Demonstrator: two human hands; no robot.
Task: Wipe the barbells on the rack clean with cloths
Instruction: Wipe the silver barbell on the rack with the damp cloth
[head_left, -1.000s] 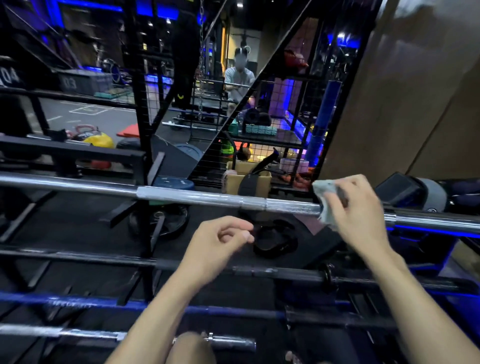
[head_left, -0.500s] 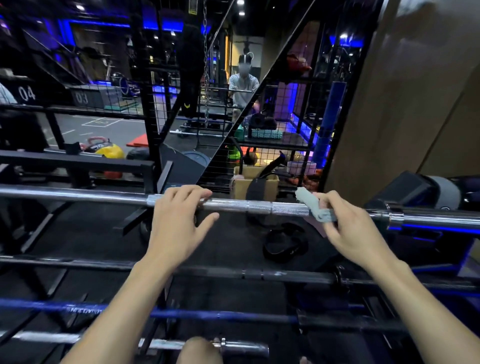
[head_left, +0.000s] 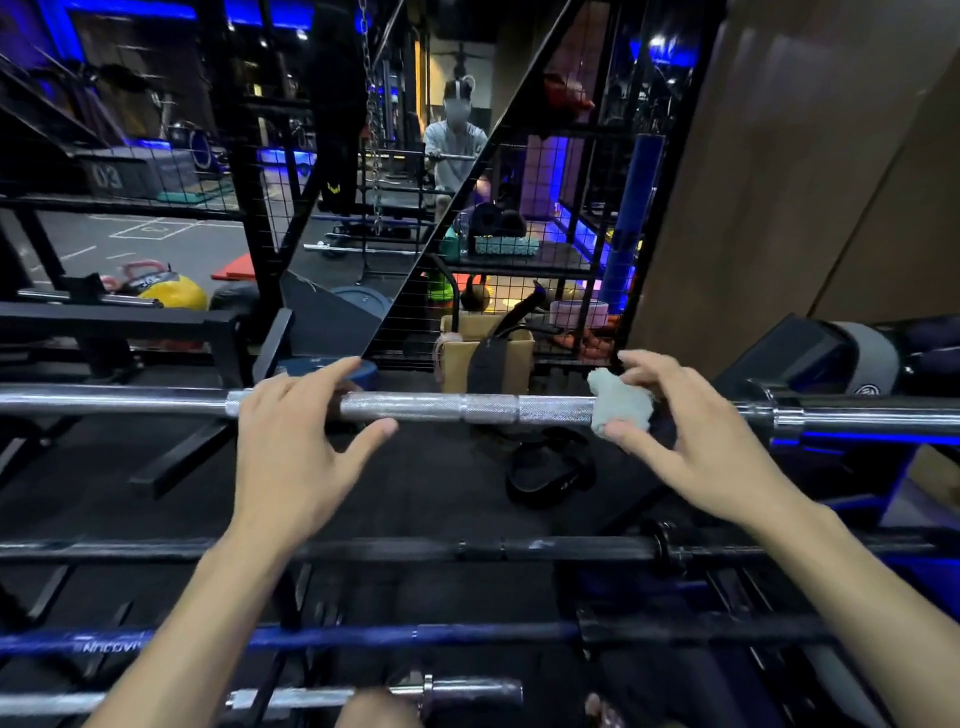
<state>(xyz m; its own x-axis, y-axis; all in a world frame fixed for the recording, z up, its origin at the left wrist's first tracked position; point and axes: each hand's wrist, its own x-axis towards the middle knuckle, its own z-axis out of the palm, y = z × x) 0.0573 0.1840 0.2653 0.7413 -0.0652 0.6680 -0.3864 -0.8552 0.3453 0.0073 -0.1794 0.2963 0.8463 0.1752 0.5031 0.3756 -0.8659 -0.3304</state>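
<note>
The chrome barbell (head_left: 426, 408) lies across the top of the rack (head_left: 156, 325), running from the left edge of the view to the right, with its knurled middle section between the two hands. The right hand (head_left: 691, 447) holds a pale crumpled cloth (head_left: 621, 401) against the bar near its right collar: the thumb sits under the cloth and the fingers arch over the top, loosely spread, so the hold looks more like a light cupping than a firm wrap. The left hand (head_left: 293, 441) rests on the bar farther left, fingers extended over the top and thumb stretched out below, not closed round the shaft.

The main risk appears to be the cloth slipping. Bunched into a wad and only lightly pinched, it could catch on the knurling and drag out of the fingers once the hand slides, dropping between the black barbell (head_left: 363, 550) and the blue barbell (head_left: 332, 636) on the lower tiers. A wad also touches only one side of the bar, so the underside may stay dirty. With the left hand merely laid on top, the bar could roll in its cradles under a sideways wipe. Bare knuckles may scrape the rough knurling or knock the collar.
</note>
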